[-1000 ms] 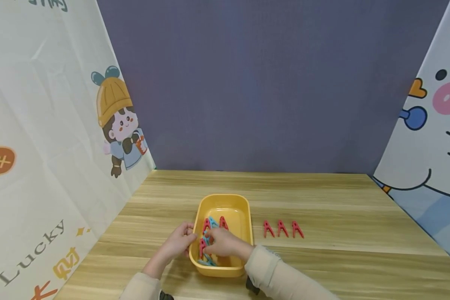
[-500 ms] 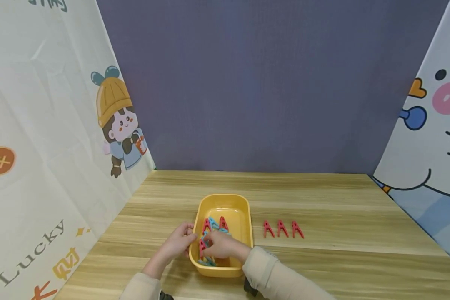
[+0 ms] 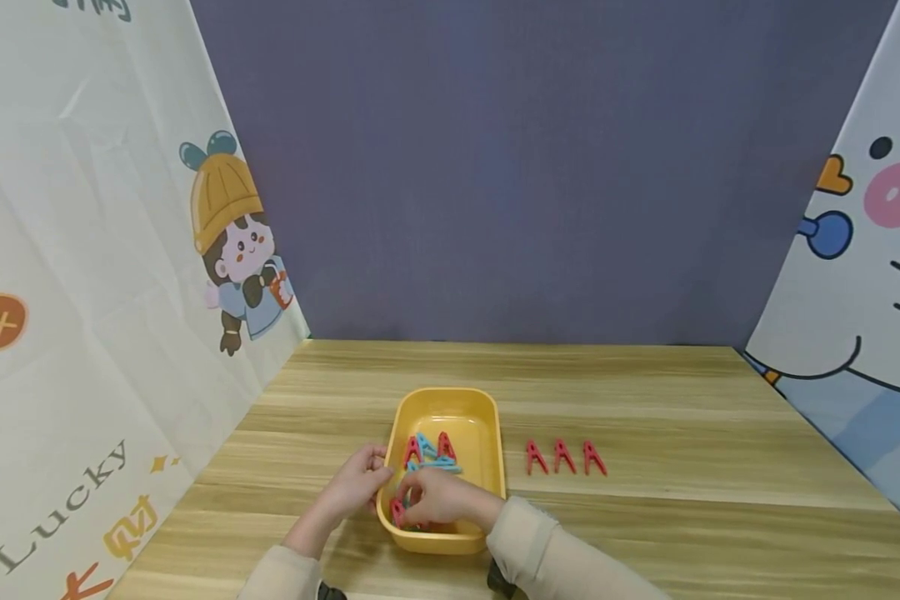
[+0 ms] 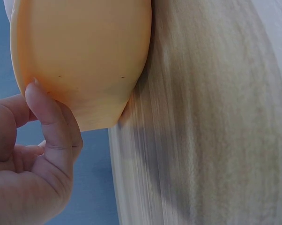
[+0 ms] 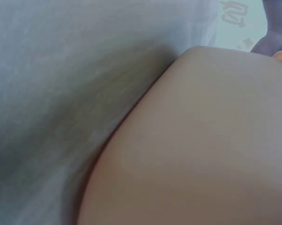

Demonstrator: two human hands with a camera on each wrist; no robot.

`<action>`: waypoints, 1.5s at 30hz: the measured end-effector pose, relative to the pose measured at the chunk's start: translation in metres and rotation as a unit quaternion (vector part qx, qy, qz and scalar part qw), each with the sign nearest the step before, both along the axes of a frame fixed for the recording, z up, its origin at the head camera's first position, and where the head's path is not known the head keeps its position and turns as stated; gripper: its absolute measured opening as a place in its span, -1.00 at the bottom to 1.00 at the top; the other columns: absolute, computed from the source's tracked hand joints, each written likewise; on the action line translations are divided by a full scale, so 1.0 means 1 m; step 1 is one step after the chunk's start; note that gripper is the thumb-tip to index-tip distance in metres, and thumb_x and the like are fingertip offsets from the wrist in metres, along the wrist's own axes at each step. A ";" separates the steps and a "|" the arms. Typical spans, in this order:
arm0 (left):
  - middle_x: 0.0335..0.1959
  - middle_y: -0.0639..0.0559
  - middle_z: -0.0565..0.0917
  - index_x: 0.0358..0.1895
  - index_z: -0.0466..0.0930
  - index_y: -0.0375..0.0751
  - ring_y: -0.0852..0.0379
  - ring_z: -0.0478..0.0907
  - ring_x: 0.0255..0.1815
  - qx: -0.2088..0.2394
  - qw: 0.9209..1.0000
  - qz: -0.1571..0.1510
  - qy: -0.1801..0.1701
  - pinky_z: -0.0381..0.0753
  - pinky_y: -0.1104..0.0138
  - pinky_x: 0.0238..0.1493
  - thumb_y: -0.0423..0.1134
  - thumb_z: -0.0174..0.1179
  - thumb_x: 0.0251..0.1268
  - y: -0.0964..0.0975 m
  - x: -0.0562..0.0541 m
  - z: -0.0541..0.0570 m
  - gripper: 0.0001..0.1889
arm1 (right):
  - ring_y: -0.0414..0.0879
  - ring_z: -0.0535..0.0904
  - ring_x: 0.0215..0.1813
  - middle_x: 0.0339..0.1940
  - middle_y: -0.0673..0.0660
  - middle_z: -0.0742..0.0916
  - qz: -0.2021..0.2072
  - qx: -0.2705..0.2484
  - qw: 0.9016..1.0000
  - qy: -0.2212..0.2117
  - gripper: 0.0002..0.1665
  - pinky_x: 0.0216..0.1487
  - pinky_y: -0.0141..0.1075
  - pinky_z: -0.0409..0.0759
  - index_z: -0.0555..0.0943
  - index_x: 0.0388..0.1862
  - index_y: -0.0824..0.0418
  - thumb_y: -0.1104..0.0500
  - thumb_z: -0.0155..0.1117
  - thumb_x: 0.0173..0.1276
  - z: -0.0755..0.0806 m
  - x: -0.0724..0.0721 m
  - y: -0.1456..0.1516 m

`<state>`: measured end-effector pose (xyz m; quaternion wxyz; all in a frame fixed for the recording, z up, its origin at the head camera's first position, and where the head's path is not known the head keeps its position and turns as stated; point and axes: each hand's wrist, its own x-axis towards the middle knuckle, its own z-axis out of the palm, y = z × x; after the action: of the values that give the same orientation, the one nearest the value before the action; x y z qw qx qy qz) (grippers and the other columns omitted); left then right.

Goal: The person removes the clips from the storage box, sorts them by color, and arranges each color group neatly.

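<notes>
My left hand (image 3: 357, 482) grips the left rim of a yellow plastic basin (image 3: 487, 408). The left wrist view shows thumb and fingers of the left hand (image 4: 47, 140) pinching the rim of the basin (image 4: 85, 51). Inside the basin, my right hand (image 3: 446, 498) has its curled fingertips around a red clothespin (image 3: 398, 512) near the front left corner. Farther back in the basin lie red clothespins (image 3: 446, 447) and blue clothespins (image 3: 438, 464). The right hand hides part of the pile. The right wrist view holds mostly bare forearm and sleeve, with no fingers visible.
Three red clothespins (image 3: 562, 457) lie in a row on the wooden table (image 3: 645, 392), right of the basin. A dark panel (image 3: 495, 167) stands behind the table. Printed cloths hang at the left and right sides.
My right hand's fingers have shifted toward the basin's front left corner, and the red clothespin at them has moved the same way. More blue clothespins show behind the hand. The left hand stays put.
</notes>
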<state>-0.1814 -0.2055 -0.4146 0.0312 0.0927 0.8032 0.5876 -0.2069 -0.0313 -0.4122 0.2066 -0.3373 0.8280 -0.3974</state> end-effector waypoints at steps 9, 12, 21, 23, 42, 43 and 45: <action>-0.41 -0.10 0.42 0.01 0.24 -0.54 0.14 0.39 -0.68 -0.017 0.999 0.023 -0.029 0.47 0.33 -0.71 -0.45 -0.03 0.24 0.003 0.002 0.005 -0.69 | -0.24 0.48 -0.57 -0.58 -0.03 0.62 0.020 -0.042 0.998 -0.046 -0.89 -0.57 -0.46 0.45 0.56 -0.41 0.24 0.38 0.30 0.11 0.011 0.006 0.003; -0.41 -0.11 0.42 0.02 0.23 -0.55 0.15 0.40 -0.67 -0.018 0.999 0.021 -0.029 0.47 0.33 -0.70 -0.45 -0.04 0.24 0.002 0.001 0.005 -0.68 | -0.19 0.52 -0.57 -0.56 0.02 0.63 0.017 -0.050 0.996 -0.071 -0.88 -0.57 -0.41 0.50 0.54 -0.33 0.30 0.42 0.25 0.13 0.016 0.006 0.006; -0.38 -0.14 0.43 0.05 0.22 -0.55 0.12 0.43 -0.64 -0.022 0.999 0.006 -0.034 0.51 0.29 -0.67 -0.42 -0.06 0.28 0.001 0.002 0.007 -0.67 | 0.00 0.59 -0.52 -0.33 0.15 0.64 0.005 -0.099 0.988 -0.114 -0.77 -0.42 -0.03 0.63 0.52 -0.12 0.35 0.47 0.11 0.25 0.027 0.001 0.017; -0.37 -0.16 0.44 0.06 0.22 -0.54 0.11 0.44 -0.63 -0.022 0.999 0.006 -0.037 0.52 0.28 -0.66 -0.42 -0.07 0.29 0.001 0.002 0.007 -0.67 | -0.04 0.58 -0.52 -0.35 0.16 0.65 0.005 -0.100 0.988 -0.114 -0.76 -0.40 -0.02 0.63 0.53 -0.10 0.33 0.46 0.09 0.27 0.029 0.000 0.020; -0.37 -0.19 0.45 0.04 0.23 -0.55 0.14 0.41 -0.68 -0.022 0.999 0.016 -0.034 0.50 0.30 -0.69 -0.42 -0.05 0.28 0.002 0.001 0.005 -0.68 | -0.06 0.56 -0.48 -0.20 0.19 0.60 -0.004 -0.157 0.984 -0.078 -0.66 -0.42 -0.02 0.63 0.57 -0.03 0.28 0.43 0.01 0.26 0.038 -0.008 0.049; -0.37 -0.19 0.45 0.04 0.23 -0.55 0.15 0.40 -0.68 -0.022 0.999 0.016 -0.034 0.49 0.31 -0.70 -0.42 -0.05 0.28 0.002 0.001 0.005 -0.68 | -0.05 0.57 -0.47 -0.19 0.21 0.60 -0.005 -0.159 0.984 -0.077 -0.66 -0.42 -0.02 0.63 0.57 -0.03 0.27 0.43 0.00 0.26 0.039 -0.009 0.051; -0.38 -0.18 0.45 0.04 0.23 -0.55 0.15 0.40 -0.69 -0.020 0.999 0.017 -0.033 0.48 0.33 -0.71 -0.43 -0.05 0.28 0.002 0.000 0.004 -0.68 | -0.01 0.59 -0.45 -0.17 0.23 0.60 -0.003 -0.161 0.984 -0.074 -0.66 -0.43 -0.05 0.63 0.57 -0.03 0.25 0.42 -0.01 0.27 0.041 -0.010 0.053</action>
<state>-0.1811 -0.2037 -0.4108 0.0493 0.0586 0.8147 0.5748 -0.2170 0.0221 -0.3715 0.2084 -0.3333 0.7367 -0.5502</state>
